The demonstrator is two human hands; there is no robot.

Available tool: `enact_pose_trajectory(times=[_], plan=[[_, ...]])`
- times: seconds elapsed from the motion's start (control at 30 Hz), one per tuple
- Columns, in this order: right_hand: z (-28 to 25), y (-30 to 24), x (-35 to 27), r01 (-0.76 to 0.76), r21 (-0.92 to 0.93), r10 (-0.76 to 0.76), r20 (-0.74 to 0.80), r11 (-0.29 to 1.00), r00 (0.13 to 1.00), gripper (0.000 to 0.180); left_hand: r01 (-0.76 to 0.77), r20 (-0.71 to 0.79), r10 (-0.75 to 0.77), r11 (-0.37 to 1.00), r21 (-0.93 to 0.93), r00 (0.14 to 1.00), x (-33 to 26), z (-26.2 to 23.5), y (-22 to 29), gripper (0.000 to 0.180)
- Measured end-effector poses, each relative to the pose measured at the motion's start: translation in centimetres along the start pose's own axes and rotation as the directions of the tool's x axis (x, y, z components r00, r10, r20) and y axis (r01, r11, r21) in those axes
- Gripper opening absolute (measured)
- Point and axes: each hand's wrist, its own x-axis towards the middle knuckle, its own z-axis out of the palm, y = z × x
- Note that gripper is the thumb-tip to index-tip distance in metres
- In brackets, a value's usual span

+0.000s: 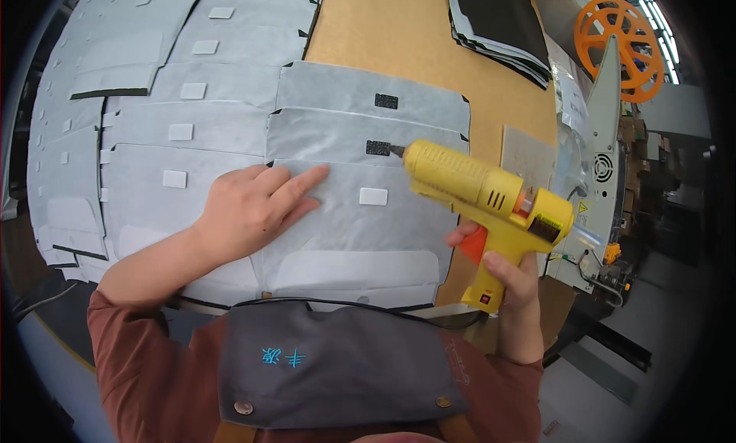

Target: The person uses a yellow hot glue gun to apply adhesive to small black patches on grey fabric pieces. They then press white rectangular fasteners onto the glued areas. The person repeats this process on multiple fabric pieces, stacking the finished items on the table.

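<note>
Yellow glue gun [491,191] within right fingers [461,232]

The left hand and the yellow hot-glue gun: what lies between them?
Between the left hand and the yellow hot-glue gun, the head view shows a white rectangular patch and a black patch at the nozzle.
</note>
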Motion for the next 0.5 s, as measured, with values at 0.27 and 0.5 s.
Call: enact_pose_trajectory(times=[0.27,0.5], plan=[[0.5,0.61,0.77,-0.083,-0.025,0.084,0.031,0.996,0.996,0.054,0.076,0.015,-0.076,0.997,0.025,0.997,0.06,0.37,-0.17,0.063],[0.87,0.7,1.0,-0.086,-0.016,0.086,0.019,0.996,0.996,0.052,0.081,0.039,-0.082,0.996,0.043,0.996,0.06,0.25,-0.28,0.055]])
